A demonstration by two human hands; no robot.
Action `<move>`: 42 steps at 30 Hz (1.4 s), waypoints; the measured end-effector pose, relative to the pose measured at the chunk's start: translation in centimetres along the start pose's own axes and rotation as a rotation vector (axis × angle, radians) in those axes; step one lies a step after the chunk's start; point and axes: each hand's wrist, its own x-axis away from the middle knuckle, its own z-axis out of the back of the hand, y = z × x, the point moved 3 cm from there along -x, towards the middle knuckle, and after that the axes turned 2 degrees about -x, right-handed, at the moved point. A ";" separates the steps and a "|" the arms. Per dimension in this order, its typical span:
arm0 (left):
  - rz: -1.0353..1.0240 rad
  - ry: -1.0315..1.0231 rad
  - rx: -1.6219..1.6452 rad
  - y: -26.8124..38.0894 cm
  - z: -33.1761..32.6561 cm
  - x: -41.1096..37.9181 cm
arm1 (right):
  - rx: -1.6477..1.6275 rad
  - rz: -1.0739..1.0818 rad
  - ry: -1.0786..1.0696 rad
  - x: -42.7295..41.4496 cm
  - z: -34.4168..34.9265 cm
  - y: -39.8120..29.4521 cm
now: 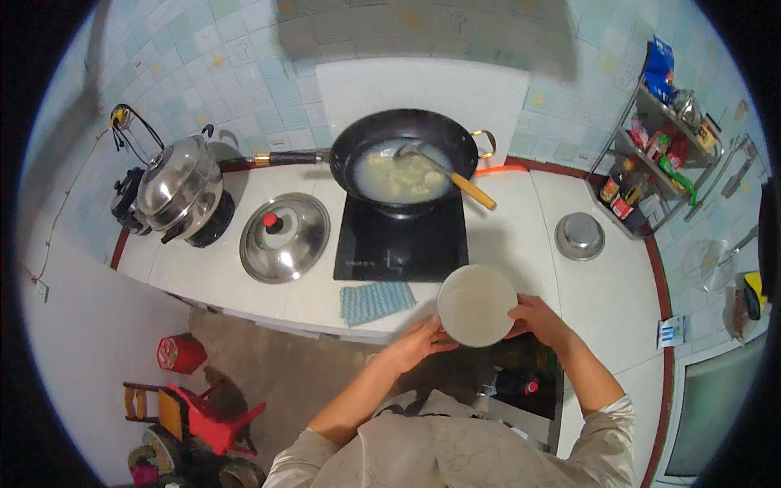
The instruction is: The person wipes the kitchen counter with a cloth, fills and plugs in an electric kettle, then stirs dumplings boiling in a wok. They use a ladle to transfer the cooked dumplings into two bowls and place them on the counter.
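Note:
Both my hands hold a pale round bowl (477, 306) in front of me, near the counter's front edge. My left hand (424, 343) grips its lower left side, and my right hand (540, 316) has the right rim. Whether anything is in the bowl is hard to tell. Beyond it, a black wok (343, 160) sits at the back of a black induction cooktop (403, 244). Cloudy liquid with pale dumpling-like pieces (406, 183) fills its bottom. A ladle with a wooden handle (473, 190) leans in the wok, its handle over the right rim.
Left of the cooktop lie a domed steel lid (299, 244) and a steel steamer pot (183, 177). A blue-striped cloth (377, 302) is at the front edge. To the right stand a metal bowl (579, 235) and a spice rack (656, 158). A red chair (207, 421) is on the floor.

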 end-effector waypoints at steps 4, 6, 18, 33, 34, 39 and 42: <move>0.017 -0.004 -0.103 3.7 3.2 2.1 | 0.053 0.008 0.050 -0.9 -5.4 -2.9; 0.011 0.013 -0.140 6.2 4.2 3.6 | 0.105 0.007 0.023 -1.7 -8.2 -4.9; -0.184 0.105 -0.093 15.2 9.5 10.3 | 1.834 0.624 0.808 -12.9 -7.4 -15.9; -0.320 0.351 0.056 16.4 13.4 10.8 | 1.022 0.406 0.573 -12.7 -0.4 -19.3; -0.337 0.344 0.045 16.6 13.1 10.9 | 0.969 0.390 0.525 -12.4 0.2 -19.3; -0.398 0.365 0.037 17.3 12.0 10.7 | 0.530 0.145 0.330 -10.6 -1.0 -20.1; -0.416 0.408 0.065 17.2 11.7 10.4 | 0.381 0.089 0.245 -10.7 -0.3 -19.3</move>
